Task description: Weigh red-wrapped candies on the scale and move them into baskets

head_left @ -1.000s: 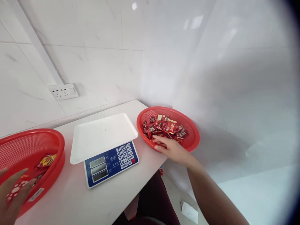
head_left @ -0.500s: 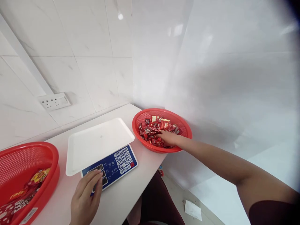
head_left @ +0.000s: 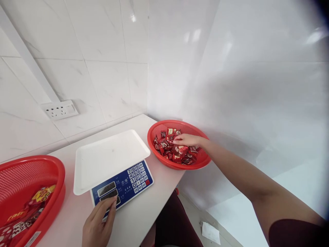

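Observation:
My right hand [head_left: 189, 140] reaches into a red perforated basket [head_left: 203, 164] on the far right of the table. Its fingers are bent together over a pile of wrapped candies [head_left: 167, 147]. A red wrapper shows right under the fingers, and the palm hides part of the hold. My left hand [head_left: 100, 219] is at the front edge of a digital scale [head_left: 125, 187], thumb and forefinger drawn together beside its display. Nothing shows between those fingertips. The scale's white tray [head_left: 110, 159] is bare.
Another red basket [head_left: 60, 175] with larger candy bags [head_left: 38, 202] stands at the left of the white table [head_left: 133, 219]. A wall socket [head_left: 60, 109] is above. White walls close in behind and to the right. A white paper [head_left: 210, 232] lies on the floor.
My right hand has risen slightly within the candy basket, and wrappers under it have shifted. My left hand has drawn slightly down and right, uncovering more of the scale's display.

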{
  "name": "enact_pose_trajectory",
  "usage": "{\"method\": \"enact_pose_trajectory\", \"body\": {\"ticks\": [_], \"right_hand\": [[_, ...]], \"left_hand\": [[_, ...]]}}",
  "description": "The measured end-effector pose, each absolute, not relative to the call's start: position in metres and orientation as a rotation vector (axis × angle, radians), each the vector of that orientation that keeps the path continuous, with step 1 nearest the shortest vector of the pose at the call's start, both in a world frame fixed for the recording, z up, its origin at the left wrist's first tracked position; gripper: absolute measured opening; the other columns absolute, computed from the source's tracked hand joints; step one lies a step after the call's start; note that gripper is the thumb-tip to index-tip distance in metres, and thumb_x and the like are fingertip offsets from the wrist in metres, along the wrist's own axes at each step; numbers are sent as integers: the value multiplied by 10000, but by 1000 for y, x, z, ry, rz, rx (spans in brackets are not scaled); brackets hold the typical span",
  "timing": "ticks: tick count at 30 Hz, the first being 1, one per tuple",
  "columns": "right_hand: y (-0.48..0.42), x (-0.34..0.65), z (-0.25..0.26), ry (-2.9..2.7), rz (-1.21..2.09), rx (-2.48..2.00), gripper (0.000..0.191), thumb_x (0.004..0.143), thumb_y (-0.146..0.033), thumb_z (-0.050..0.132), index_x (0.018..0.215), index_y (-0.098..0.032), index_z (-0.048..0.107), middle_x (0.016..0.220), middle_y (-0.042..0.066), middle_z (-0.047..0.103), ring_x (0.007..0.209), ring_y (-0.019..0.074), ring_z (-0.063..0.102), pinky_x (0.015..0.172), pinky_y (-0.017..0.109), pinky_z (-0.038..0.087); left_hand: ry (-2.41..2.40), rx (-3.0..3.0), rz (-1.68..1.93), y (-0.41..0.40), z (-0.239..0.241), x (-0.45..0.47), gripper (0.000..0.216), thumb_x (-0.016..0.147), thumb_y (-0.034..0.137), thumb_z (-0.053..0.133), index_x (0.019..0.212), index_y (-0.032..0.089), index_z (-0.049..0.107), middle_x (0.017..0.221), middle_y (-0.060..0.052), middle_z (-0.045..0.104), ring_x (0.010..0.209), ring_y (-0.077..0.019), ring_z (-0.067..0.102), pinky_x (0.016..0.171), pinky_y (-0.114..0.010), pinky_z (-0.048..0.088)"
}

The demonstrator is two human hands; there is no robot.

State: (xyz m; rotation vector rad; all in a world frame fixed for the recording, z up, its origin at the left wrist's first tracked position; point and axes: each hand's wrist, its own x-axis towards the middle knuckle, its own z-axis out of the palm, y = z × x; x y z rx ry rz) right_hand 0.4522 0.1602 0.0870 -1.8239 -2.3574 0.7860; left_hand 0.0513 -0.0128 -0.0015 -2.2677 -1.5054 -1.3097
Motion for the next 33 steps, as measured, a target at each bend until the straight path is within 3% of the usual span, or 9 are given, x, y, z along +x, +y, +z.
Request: {"method": "enact_pose_trajectory", "body": {"ticks": [2,5,8,12,15,21,26,33], "right_hand": [[161,445,82,-2460,816,-1892,394,738,-487,609,976,-183,687,1006,79,687,911,251,634,784,311,471],[160,434,68,-2519,774,-1976,603,567,-394,747,1129,-207,634,1170,102,626,1016,291,599,808,335,464],[157,426,57,-2545,731,-2023,701,499,-319,772,1170,-207,603,1151,117,628,957,306,616,729,339,482],[158,428,64,-2537,675,-1966,407,540,-176,714,942,-219,674,946,61,686,837,268,635,657,301,468],[161,437,83,-2452,629,-1889,239,622,-202,674,859,-225,657,886,27,683,819,233,629,668,280,460],[166,430,115,-2120,561,-1741,236,773,-307,560,987,-210,574,975,30,665,851,185,622,731,282,471],[176,366,122,-1764,872,-1416,265,703,-335,649,928,-213,579,838,12,674,766,181,629,699,308,495],[189,240,104,-1648,886,-1151,194,685,-267,628,860,-209,568,859,-1,644,792,163,607,752,323,483]], "left_hand": [[-1506,-2271,-1325,-13,-2,51,204,884,350,472,892,211,622,818,-33,703,704,-121,680,479,-123,516],[-1497,-2281,-1347,-13,-2,50,201,876,347,484,880,211,633,811,-30,709,698,-129,685,539,-147,542],[-1528,-2305,-1370,-13,-3,49,196,866,340,498,881,210,644,818,-31,714,698,-131,686,513,-142,534],[-1557,-2339,-1403,-12,-7,49,184,856,330,513,895,214,650,831,-26,716,704,-127,685,475,-126,518],[-1569,-2365,-1418,-13,-9,48,178,857,327,514,905,216,644,832,-20,713,707,-119,681,455,-113,504],[-1527,-2368,-1419,-13,-8,50,154,858,287,516,923,214,636,843,-16,713,715,-117,680,542,-132,528],[-1490,-2367,-1427,-14,-3,52,130,856,217,514,924,203,624,819,-19,708,726,-119,680,628,-161,540],[-1543,-2365,-1477,-17,0,54,139,858,172,500,926,193,619,798,-32,697,719,-119,666,637,-189,539]]}}
